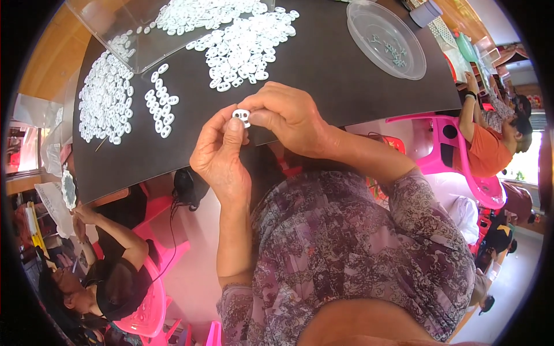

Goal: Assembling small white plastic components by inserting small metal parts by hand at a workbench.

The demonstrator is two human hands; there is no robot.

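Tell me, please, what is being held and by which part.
A small, white, two-holed oval piece, held by its edges between left grip and right grip.

Lane between white pile (242,46) and probably shallow tub (384,22)

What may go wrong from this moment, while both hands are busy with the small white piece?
The small white piece is pinched only by fingertips of the left hand and right hand, so it might slip. Because they work near the edge of the dark table, it could fall off. The small group of white pieces lies loose beside the left heap; a bump might mix them.
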